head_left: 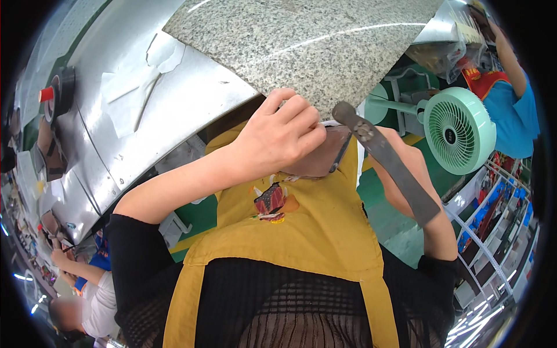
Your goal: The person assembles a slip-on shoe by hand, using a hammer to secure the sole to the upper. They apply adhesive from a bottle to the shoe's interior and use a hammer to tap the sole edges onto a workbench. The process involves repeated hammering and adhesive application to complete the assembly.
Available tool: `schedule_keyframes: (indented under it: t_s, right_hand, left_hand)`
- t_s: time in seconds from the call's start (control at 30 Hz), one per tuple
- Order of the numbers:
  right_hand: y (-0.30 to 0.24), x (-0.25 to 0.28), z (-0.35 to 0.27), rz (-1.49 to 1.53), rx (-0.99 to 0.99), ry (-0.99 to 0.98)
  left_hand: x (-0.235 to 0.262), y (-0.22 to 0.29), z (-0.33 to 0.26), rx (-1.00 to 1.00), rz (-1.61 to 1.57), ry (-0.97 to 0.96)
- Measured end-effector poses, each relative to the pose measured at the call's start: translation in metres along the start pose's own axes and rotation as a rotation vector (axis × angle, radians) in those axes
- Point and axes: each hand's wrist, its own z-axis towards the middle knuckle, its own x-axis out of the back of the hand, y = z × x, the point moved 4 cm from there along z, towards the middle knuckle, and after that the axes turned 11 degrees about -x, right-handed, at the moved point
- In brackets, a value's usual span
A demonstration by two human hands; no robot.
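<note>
My left hand (pixel 281 129) is closed, fingers curled at the near edge of a speckled granite slab (pixel 301 43). Under those fingers is a flat brown leather-like piece (pixel 321 153) with a dark edge; its far end is hidden by the hand. On the right, my right hand (pixel 409 159) is closed around a dark metal hammer (pixel 391 159). The hammer's rounded head lies close to the slab's edge and the brown piece, and its flat handle slants down toward my right wrist. Most of the right fingers are hidden behind the hammer.
A metal table (pixel 191 87) carries torn white paper (pixel 130 95) and a black roll (pixel 64 93). To the right stand a green fan (pixel 459 130) and a white wire rack (pixel 478 243). Other people work at the right (pixel 505 110) and lower left (pixel 96 301).
</note>
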Motion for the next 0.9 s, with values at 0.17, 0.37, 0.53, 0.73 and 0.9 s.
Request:
schedule_keyframes:
  t_s: [0.17,0.37,0.53,0.73,0.9]
  right_hand:
    - [0.002,-0.011,0.003,-0.175,-0.030,-0.175]
    - [-0.002,-0.007,0.003,-0.149,-0.064,-0.097]
    - [-0.001,-0.015,0.003,-0.211,0.002,-0.139]
    - [-0.001,-0.006,0.000,-0.058,0.029,-0.035]
    - [0.004,-0.019,0.003,-0.205,0.063,-0.150]
  left_hand:
    - [0.001,0.002,0.000,-0.005,0.000,0.012]
    - [0.002,0.002,0.001,0.019,0.021,0.010]
    - [0.000,-0.006,-0.002,0.250,-0.163,-0.030]
    - [0.003,-0.001,-0.004,0.128,-0.065,-0.017]
    - [0.003,-0.003,-0.002,0.249,-0.150,0.004]
